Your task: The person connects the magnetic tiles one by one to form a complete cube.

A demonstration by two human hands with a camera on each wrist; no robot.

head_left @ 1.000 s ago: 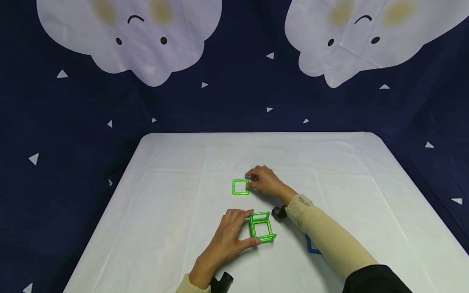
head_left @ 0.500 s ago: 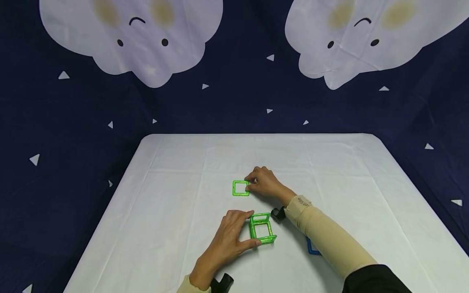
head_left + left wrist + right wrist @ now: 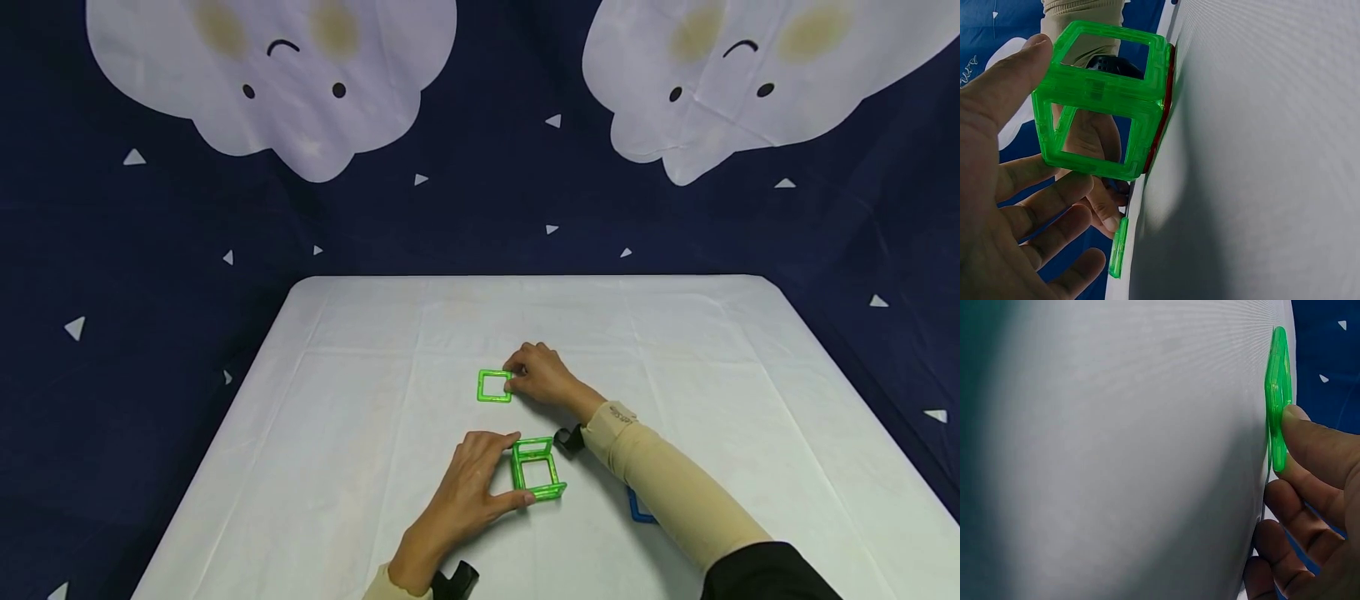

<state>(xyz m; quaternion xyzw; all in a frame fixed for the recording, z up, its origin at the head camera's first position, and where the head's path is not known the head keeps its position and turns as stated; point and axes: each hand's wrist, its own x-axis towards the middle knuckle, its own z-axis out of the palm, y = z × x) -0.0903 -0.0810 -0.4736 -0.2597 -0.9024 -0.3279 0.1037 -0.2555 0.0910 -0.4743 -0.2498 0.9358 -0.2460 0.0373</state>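
My left hand (image 3: 467, 483) holds a box-like frame of green magnetic tiles (image 3: 517, 471) between thumb and fingers, on the near part of the table. In the left wrist view, a red strip (image 3: 1161, 119) runs along the frame's table side. Farther back, my right hand (image 3: 546, 375) pinches the right edge of a single green square magnetic tile (image 3: 481, 387). Seen from the right wrist, the thumb lies on this tile (image 3: 1274, 381) and a finger is at its near end; the tile lies low against the tabletop.
A blue tile (image 3: 639, 510) lies on the white table (image 3: 337, 467), partly hidden under the right forearm. A dark blue cloth (image 3: 480, 225) with white clouds hangs behind the table's far edge. Black wrist-camera pieces (image 3: 570, 439) sit below the right wrist.
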